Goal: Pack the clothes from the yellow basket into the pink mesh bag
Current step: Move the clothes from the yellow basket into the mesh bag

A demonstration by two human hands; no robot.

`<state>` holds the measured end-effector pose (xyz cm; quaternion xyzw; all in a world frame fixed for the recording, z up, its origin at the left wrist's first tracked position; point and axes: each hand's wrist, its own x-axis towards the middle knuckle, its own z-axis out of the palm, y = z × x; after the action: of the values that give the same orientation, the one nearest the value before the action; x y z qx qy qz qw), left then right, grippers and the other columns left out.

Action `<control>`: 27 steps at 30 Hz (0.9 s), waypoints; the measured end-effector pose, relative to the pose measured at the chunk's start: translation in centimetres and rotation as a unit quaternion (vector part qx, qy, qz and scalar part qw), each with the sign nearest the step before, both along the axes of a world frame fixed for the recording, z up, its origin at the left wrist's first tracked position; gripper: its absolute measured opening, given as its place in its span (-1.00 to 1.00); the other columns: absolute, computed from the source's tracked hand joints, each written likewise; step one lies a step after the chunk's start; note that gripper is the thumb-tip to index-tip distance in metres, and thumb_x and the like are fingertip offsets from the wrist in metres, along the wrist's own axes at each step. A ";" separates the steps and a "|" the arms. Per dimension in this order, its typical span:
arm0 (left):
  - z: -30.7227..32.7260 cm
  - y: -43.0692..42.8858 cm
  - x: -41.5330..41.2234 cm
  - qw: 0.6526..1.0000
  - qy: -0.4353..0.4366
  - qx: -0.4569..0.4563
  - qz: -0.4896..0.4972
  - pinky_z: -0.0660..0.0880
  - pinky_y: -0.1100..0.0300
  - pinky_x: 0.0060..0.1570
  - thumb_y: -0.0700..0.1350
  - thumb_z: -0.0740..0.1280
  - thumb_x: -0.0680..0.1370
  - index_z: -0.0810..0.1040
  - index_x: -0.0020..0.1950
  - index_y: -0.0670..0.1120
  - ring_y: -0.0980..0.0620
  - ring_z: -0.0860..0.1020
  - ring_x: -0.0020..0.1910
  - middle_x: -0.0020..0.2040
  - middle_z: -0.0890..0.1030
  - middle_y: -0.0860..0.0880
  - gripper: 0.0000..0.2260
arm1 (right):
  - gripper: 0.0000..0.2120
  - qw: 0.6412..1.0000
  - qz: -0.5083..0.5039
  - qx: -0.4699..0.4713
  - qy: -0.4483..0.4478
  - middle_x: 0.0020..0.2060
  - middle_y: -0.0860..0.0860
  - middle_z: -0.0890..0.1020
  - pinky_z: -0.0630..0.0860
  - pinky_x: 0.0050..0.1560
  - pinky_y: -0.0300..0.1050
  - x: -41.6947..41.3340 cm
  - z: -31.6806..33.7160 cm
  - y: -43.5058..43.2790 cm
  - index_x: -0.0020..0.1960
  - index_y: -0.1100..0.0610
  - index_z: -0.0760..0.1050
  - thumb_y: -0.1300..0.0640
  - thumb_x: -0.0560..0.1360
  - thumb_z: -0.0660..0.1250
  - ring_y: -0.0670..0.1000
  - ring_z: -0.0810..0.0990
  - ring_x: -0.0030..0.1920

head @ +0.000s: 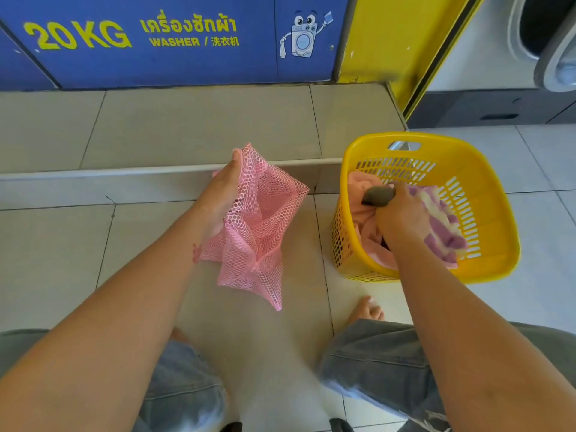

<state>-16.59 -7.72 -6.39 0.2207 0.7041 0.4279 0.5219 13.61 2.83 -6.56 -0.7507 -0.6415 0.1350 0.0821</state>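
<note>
The pink mesh bag (261, 219) hangs above the floor tiles with its mouth spread open, and nothing shows inside it. My left hand (223, 194) grips the bag's left rim. To the right stands the yellow basket (486, 194), holding a pink cloth (366, 226) and a purple and cream striped cloth (442, 226). My right hand (402, 216) is inside the basket, closed on a small dark grey garment (378, 195) lifted just above the pink cloth.
A low tiled step (124, 179) crosses the floor behind the bag. A blue washer panel (156, 42) and a yellow post (389, 42) stand beyond it. A washer door (554, 57) is at the top right. My bare foot (369, 308) and knees are below.
</note>
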 end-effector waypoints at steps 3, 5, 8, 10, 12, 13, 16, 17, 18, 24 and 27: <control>1.7 -0.8 0.9 1.000 0.015 0.005 0.005 0.25 -0.44 0.47 0.72 0.16 0.19 0.31 0.52 0.37 -0.15 0.32 0.60 0.65 0.30 0.08 -0.05 | -0.65 0.994 0.008 0.102 0.049 0.12 0.20 0.56 0.41 -0.12 0.07 -1.1 3.0 0.4 0.22 0.04 0.34 0.20 0.44 0.19 0.32 0.53 0.12; 2.7 -1.1 1.2 1.000 0.021 0.011 0.004 0.23 -0.42 0.50 0.66 0.14 0.32 0.26 0.59 0.30 -0.14 0.30 0.62 0.66 0.29 0.07 -0.11 | -0.68 0.984 0.011 0.134 0.116 0.08 0.17 0.58 0.45 -0.14 0.05 -2.1 5.2 0.7 0.19 0.06 0.35 0.19 0.43 0.20 0.29 0.56 0.05; 3.4 -1.9 1.0 1.000 0.024 0.020 0.005 0.25 -0.36 0.53 0.66 0.16 0.31 0.28 0.59 0.29 -0.11 0.33 0.60 0.63 0.34 0.07 -0.10 | -0.74 0.963 -0.014 0.157 0.218 -0.01 0.05 0.59 0.38 -0.19 -0.05 -3.7 8.1 0.5 0.12 0.06 0.36 0.13 0.44 0.24 0.15 0.54 -0.06; 3.3 -2.0 0.4 0.999 0.032 0.039 -0.005 0.32 -0.29 0.51 0.70 0.20 0.23 0.35 0.54 0.30 -0.10 0.42 0.54 0.58 0.44 0.07 -0.06 | -0.75 0.941 -0.035 0.166 0.292 -0.07 -0.01 0.54 0.38 -0.23 -0.13 -4.2 9.7 0.4 0.11 0.07 0.37 0.10 0.45 0.27 0.07 0.51 -0.09; 3.4 -2.2 -0.1 0.997 0.052 0.052 -0.017 0.33 -0.23 0.53 0.63 0.14 0.39 0.35 0.56 0.27 -0.09 0.46 0.52 0.56 0.46 0.05 -0.18 | -0.78 0.916 -0.034 0.175 0.360 -0.10 -0.05 0.51 0.39 -0.31 -0.21 -4.4 11.3 0.8 0.05 0.05 0.35 0.11 0.44 0.31 0.01 0.49 -0.11; 3.5 -2.1 -0.3 0.997 0.058 0.054 -0.018 0.33 -0.21 0.54 0.63 0.13 0.39 0.35 0.56 0.26 -0.08 0.46 0.52 0.56 0.46 0.05 -0.18 | -0.77 0.902 -0.022 0.179 0.392 -0.11 -0.05 0.51 0.42 -0.30 -0.25 -4.5 12.3 0.9 0.02 0.04 0.34 0.13 0.41 0.33 -0.01 0.50 -0.12; 3.1 -1.9 -1.0 0.997 0.042 0.064 -0.009 0.33 -0.21 0.53 0.71 0.20 0.17 0.40 0.51 0.27 -0.07 0.47 0.51 0.54 0.49 0.06 -0.01 | -0.74 0.856 0.027 0.163 0.490 -0.19 -0.08 0.54 0.53 -0.20 -0.23 -6.0 14.0 0.7 -0.01 0.05 0.40 0.20 0.36 0.38 -0.07 0.54 -0.16; 3.1 -2.0 -1.3 0.997 0.037 0.067 -0.008 0.34 -0.20 0.53 0.71 0.21 0.18 0.41 0.51 0.26 -0.06 0.49 0.49 0.52 0.51 0.06 -0.02 | -0.74 0.838 0.041 0.141 0.525 -0.18 -0.07 0.57 0.59 -0.14 -0.16 -6.9 13.8 0.4 -0.03 0.03 0.43 0.21 0.34 0.40 -0.05 0.59 -0.14; 3.7 -2.1 -1.1 0.997 0.032 0.067 -0.002 0.36 -0.19 0.52 0.68 0.20 0.24 0.43 0.50 0.25 -0.06 0.51 0.47 0.49 0.54 0.06 -0.07 | -0.72 0.820 0.046 0.110 0.560 -0.14 -0.02 0.61 0.63 -0.06 0.00 -8.1 13.3 0.0 -0.04 -0.02 0.45 0.20 0.31 0.42 0.03 0.64 -0.08; 5.7 -1.5 -0.5 0.998 -0.028 0.060 0.005 0.44 -0.20 0.45 0.54 0.18 0.47 0.48 0.49 0.19 -0.10 0.60 0.38 0.37 0.65 -0.02 -0.29 | -0.68 0.763 0.061 -0.131 0.630 -0.06 0.05 0.62 0.59 0.11 0.20 -16.5 5.7 -6.5 0.03 -0.02 0.45 0.26 0.38 0.46 0.14 0.63 0.02; 7.2 -1.4 -0.4 0.995 -0.053 0.080 -0.025 0.59 0.06 0.19 0.38 0.09 0.63 0.43 0.54 -0.09 -0.10 0.71 0.18 0.11 0.74 -0.13 -0.31 | -0.61 0.788 0.123 -0.221 0.562 -0.03 0.02 0.62 0.58 0.10 0.12 -19.6 1.2 -9.0 0.19 0.08 0.46 0.25 0.40 0.43 0.08 0.64 0.01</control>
<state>-16.98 -9.15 0.84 0.2559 0.6332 0.4811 0.5497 -5.96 -6.21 -5.36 -0.4549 -0.5214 0.6799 0.2426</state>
